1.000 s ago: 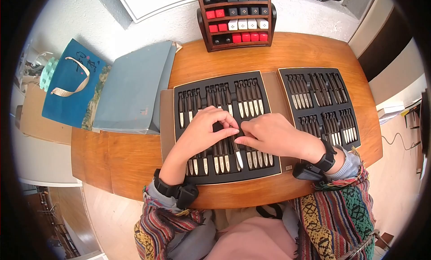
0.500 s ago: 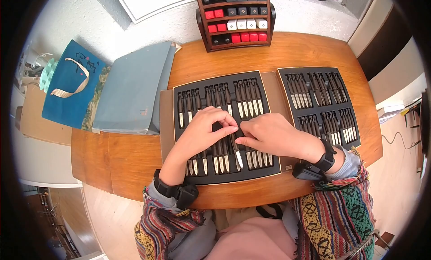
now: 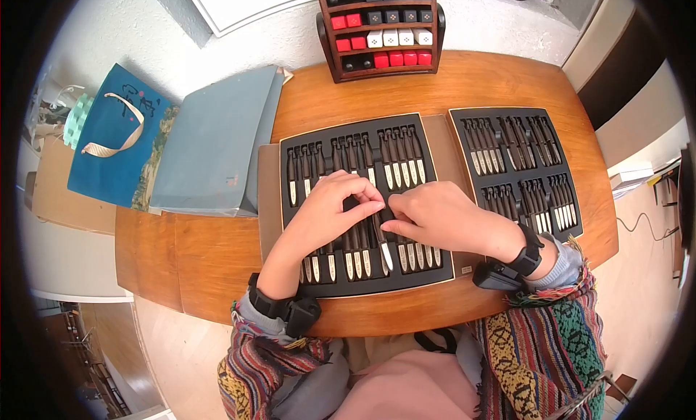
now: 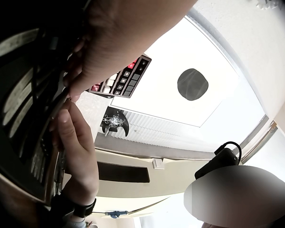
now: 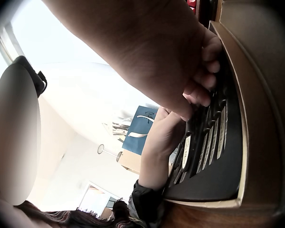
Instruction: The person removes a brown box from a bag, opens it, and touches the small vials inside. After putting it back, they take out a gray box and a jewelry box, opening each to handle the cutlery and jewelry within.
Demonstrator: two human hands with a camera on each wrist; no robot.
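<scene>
In the head view, the left hand (image 3: 337, 213) and right hand (image 3: 438, 217) meet over the left black tray (image 3: 417, 281). Between them is a slim dark stick (image 3: 386, 255) with a pale, pointed lower end, its top hidden by the fingers. Left thumb and forefinger pinch the stick near its top; the right hand holds it there too, with curled fingers. In the right wrist view, the stick's pale end (image 5: 186, 154) bears small marks and sits higher than its neighbours. Rows of similar sticks (image 3: 402, 159) lie in the tray's slots around the hands.
A second black tray (image 3: 511, 175) of sticks lies to the right. Behind stands a wooden rack (image 3: 384, 71) with red, black and white blocks. A grey-blue folder (image 3: 214, 144) and a blue paper bag (image 3: 105, 159) stand at the left of the wooden table (image 3: 203, 268).
Both hands stay nearly in place. The held stick's pale end has shifted only very slightly.
</scene>
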